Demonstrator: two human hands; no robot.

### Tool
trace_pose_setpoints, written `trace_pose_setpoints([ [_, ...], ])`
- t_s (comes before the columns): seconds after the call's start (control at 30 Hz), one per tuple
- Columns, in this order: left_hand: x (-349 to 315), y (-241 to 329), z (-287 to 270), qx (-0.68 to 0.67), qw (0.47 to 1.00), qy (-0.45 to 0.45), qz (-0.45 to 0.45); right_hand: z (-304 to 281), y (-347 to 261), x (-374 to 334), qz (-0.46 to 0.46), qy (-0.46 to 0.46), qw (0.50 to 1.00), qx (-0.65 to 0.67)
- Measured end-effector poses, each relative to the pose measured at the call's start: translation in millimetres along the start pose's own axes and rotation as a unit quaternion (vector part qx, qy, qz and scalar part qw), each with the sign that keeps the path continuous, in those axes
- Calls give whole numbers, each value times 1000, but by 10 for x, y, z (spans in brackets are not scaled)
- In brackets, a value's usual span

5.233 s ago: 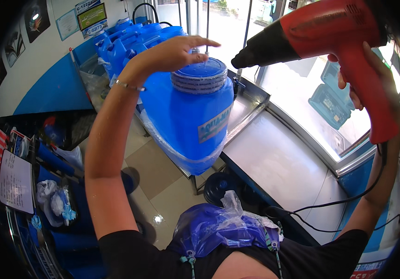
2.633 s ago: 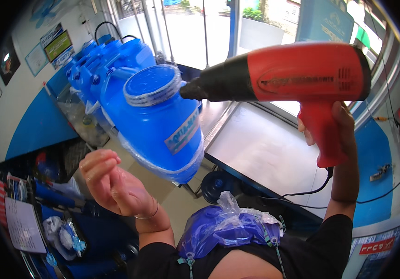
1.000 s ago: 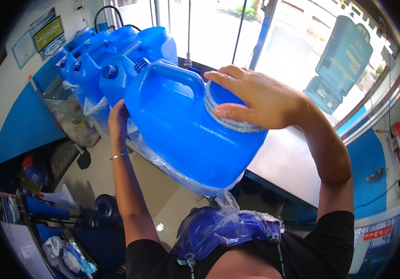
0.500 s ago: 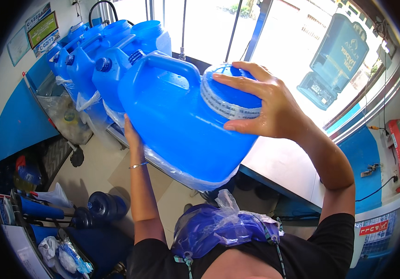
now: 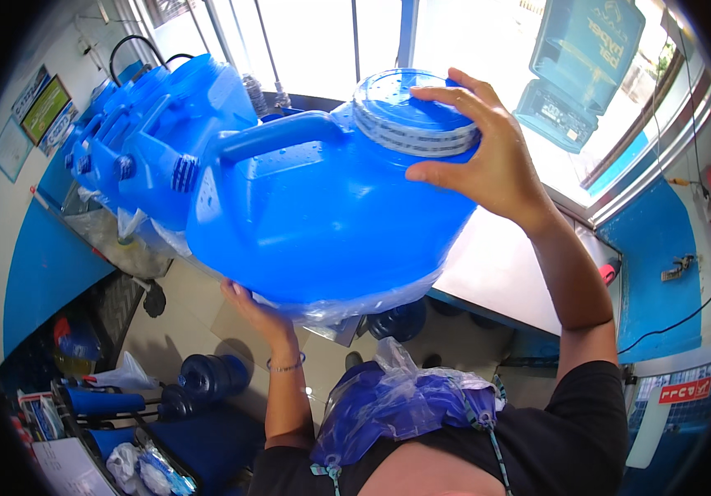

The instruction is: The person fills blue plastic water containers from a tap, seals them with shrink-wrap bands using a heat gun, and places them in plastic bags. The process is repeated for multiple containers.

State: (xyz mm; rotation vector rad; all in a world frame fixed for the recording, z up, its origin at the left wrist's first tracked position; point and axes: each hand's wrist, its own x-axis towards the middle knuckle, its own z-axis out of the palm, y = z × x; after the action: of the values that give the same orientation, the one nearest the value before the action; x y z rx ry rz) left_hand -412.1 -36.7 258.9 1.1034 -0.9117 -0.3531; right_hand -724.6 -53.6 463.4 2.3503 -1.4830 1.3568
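Note:
A big blue water jug (image 5: 314,223) with a moulded handle is held in front of me, slightly tilted. Clear plastic (image 5: 355,306) covers its base. Its wide round blue cap (image 5: 413,107) has a white printed seal band around it. My right hand (image 5: 488,157) is closed around the cap's right side, thumb below the band and fingers over the top. Under the jug's lower left side, my left hand (image 5: 263,316) bears against it, with some fingers hidden beneath.
Several similar blue jugs (image 5: 157,140) stand in a row at the left by the window. A white counter (image 5: 504,269) lies beyond the jug to the right. Dark blue round bottles (image 5: 215,376) are on the floor, beside a rack (image 5: 103,401) at lower left.
The jug has swung to a more level pose, its cap rising in view. My left hand has shifted from the jug's side to its underside. My right hand stays on the cap.

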Motion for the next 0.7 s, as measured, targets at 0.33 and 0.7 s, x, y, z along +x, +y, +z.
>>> trace_pose_setpoints([
  [0.33,856,-1025,11,-158,943,-186,-227,-383,550,-598,34,118,992,-2],
  [0.7,-272,-938,990,-99,923,-298,-224,-1268,1111,-1608,117,204,972,-20],
])
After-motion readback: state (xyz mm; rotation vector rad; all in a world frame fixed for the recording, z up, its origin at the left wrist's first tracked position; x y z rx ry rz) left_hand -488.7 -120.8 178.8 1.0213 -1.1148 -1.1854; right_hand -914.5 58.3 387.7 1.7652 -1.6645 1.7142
